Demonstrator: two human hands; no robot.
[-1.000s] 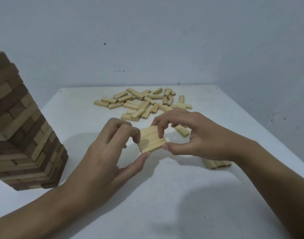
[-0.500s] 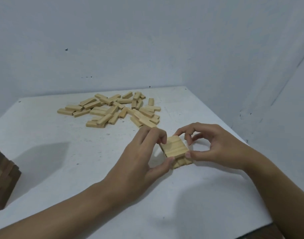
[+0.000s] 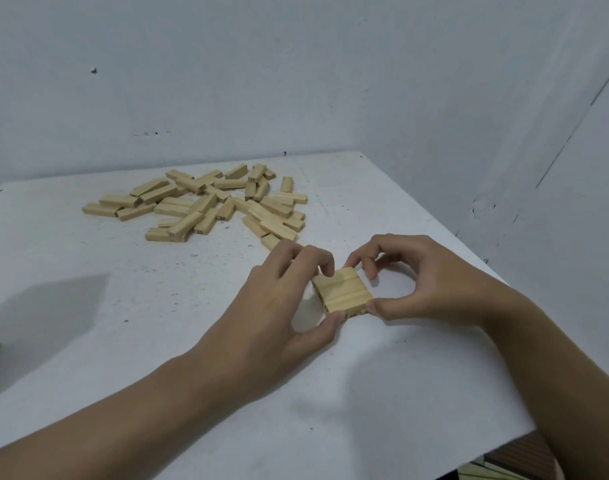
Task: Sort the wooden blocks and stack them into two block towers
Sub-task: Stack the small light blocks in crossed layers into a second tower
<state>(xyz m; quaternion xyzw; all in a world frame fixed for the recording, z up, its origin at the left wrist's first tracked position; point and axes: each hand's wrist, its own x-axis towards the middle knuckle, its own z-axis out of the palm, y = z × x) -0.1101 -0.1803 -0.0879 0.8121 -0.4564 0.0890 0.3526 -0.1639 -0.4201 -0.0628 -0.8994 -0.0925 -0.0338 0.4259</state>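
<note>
Squaring up layer two of the light-block tower.

My left hand (image 3: pixel 279 306) comes in from 9 o'clock and my right hand (image 3: pixel 424 285) from 3. Each pinches the top layer of three light wooden blocks (image 3: pixel 343 289), thumb on the near edge and fingertips on the far edge. It sits crosswise on the bottom layer (image 3: pixel 356 312), right of centre on the white table (image 3: pixel 157 323). The loose pile of light blocks (image 3: pixel 206 202) lies well apart at 11 o'clock. My plan: squeeze the three blocks gap-free, set their edges flush with the layer below, press down lightly, then lift my thumbs straight off so nothing skews.
</note>
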